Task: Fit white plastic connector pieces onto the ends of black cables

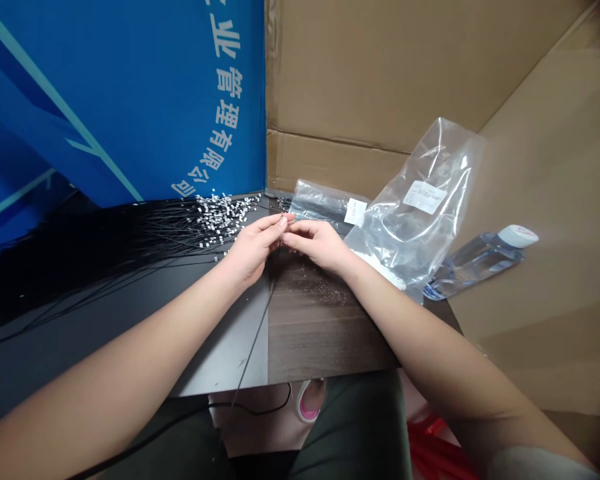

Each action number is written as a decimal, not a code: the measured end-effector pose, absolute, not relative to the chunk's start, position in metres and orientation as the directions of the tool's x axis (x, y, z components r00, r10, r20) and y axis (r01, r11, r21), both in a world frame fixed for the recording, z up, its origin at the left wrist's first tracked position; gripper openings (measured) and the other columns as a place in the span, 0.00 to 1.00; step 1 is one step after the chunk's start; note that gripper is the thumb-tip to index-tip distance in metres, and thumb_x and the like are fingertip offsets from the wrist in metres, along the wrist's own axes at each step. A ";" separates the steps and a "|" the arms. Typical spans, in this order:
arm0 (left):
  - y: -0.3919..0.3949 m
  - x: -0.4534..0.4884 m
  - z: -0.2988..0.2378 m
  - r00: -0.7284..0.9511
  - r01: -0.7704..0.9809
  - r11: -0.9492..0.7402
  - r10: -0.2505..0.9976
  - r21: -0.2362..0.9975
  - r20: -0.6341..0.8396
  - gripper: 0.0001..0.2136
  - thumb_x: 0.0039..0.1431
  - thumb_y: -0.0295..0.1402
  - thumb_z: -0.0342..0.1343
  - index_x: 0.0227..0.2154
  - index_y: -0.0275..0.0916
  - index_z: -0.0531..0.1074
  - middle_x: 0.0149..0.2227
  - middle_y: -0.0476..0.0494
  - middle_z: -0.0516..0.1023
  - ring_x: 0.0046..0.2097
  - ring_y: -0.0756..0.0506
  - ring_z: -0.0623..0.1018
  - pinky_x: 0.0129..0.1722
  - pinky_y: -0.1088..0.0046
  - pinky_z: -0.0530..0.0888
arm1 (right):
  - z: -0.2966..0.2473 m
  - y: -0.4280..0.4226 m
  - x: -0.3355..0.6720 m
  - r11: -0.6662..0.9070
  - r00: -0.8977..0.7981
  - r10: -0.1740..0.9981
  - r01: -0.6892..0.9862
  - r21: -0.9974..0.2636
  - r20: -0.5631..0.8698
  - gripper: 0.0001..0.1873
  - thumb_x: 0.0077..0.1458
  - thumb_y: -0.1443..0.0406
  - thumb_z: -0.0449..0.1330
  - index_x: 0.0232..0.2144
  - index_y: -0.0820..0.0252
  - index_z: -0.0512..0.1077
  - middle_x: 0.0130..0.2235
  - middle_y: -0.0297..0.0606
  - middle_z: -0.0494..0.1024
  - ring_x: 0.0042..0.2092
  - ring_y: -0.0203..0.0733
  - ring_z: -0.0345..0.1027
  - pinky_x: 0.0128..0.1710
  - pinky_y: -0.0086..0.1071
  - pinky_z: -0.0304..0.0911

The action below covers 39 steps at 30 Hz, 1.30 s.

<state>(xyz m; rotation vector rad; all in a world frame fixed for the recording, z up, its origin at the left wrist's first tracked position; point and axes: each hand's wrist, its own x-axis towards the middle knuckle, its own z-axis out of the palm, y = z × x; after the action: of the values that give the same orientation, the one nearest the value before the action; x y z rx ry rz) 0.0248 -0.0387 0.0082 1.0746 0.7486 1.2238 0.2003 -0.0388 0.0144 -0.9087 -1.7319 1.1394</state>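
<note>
The left hand (253, 250) and right hand (317, 243) grip a thin black cable (257, 331) between their fingertips, its end hanging toward six o'clock. A bundle of black wires tipped with small white connectors (130, 247) fans out toward nine o'clock.

Hands (253, 250) pinching one thin black wire (260, 320)

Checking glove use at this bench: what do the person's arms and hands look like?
The left hand and right hand are bare: no gloves, rings or watch show. Both forearms are bare, and a pale grey fabric sleeve shows by the right elbow.
</note>
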 end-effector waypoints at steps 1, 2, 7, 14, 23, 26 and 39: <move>-0.040 0.026 0.009 0.220 -0.365 -0.007 0.971 0.931 0.094 0.17 0.53 0.42 0.75 0.43 0.39 0.86 0.53 0.38 0.85 0.53 0.42 0.81 0.52 0.66 0.76 | 0.013 -0.039 0.198 0.314 -0.374 0.890 0.087 -0.945 0.261 0.21 0.56 0.48 0.71 0.37 0.60 0.81 0.34 0.34 0.80 0.33 0.37 0.69 0.36 0.34 0.64; -0.042 0.028 0.009 0.224 -0.366 -0.006 0.970 0.931 0.095 0.17 0.53 0.42 0.75 0.43 0.39 0.86 0.54 0.38 0.84 0.53 0.42 0.80 0.52 0.66 0.76 | 0.011 -0.039 0.196 0.309 -0.372 0.890 0.068 -0.949 0.263 0.21 0.55 0.48 0.71 0.35 0.60 0.81 0.32 0.33 0.79 0.32 0.37 0.68 0.36 0.34 0.64; -0.040 0.027 0.007 0.228 -0.363 0.008 0.970 0.932 0.080 0.18 0.52 0.43 0.75 0.43 0.40 0.86 0.49 0.40 0.86 0.48 0.44 0.81 0.48 0.67 0.77 | 0.009 -0.038 0.193 0.277 -0.360 0.902 0.061 -0.959 0.238 0.20 0.53 0.49 0.73 0.30 0.60 0.78 0.29 0.31 0.77 0.30 0.35 0.66 0.34 0.33 0.64; -0.037 0.018 0.010 0.145 -0.105 -0.297 0.940 0.949 0.310 0.15 0.56 0.44 0.73 0.40 0.40 0.85 0.40 0.42 0.85 0.42 0.44 0.81 0.47 0.65 0.77 | 0.010 -0.038 0.199 0.220 -0.344 0.922 0.099 -0.970 0.174 0.16 0.52 0.55 0.72 0.26 0.60 0.74 0.26 0.31 0.76 0.27 0.35 0.67 0.31 0.31 0.61; -0.044 0.014 0.020 0.146 0.172 -0.513 0.858 0.841 0.493 0.10 0.61 0.42 0.68 0.38 0.41 0.85 0.40 0.43 0.84 0.44 0.42 0.81 0.49 0.66 0.75 | 0.012 -0.038 0.201 0.264 -0.327 0.924 0.176 -0.948 0.197 0.13 0.55 0.58 0.69 0.26 0.59 0.74 0.24 0.30 0.74 0.28 0.36 0.66 0.31 0.32 0.60; -0.045 0.015 0.021 0.176 0.131 -0.562 0.824 0.817 0.539 0.09 0.61 0.42 0.69 0.38 0.43 0.86 0.41 0.42 0.84 0.45 0.42 0.80 0.50 0.65 0.75 | 0.013 -0.038 0.203 0.292 -0.312 0.921 0.163 -0.942 0.232 0.11 0.54 0.59 0.68 0.28 0.59 0.76 0.26 0.31 0.76 0.30 0.37 0.67 0.33 0.33 0.62; -0.050 0.014 0.023 0.215 0.079 -0.661 0.742 0.746 0.635 0.07 0.61 0.38 0.70 0.41 0.53 0.88 0.42 0.45 0.80 0.46 0.44 0.78 0.51 0.66 0.74 | 0.014 -0.040 0.203 0.489 -0.252 0.859 0.149 -0.859 0.445 0.13 0.56 0.54 0.69 0.36 0.57 0.82 0.38 0.37 0.85 0.41 0.44 0.76 0.45 0.39 0.69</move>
<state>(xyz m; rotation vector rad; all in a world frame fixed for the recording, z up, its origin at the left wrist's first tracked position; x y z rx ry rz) 0.0142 -0.0503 0.0234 1.9157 0.7572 1.4838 0.2033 -0.0399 0.0142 -0.8651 -1.7101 0.8659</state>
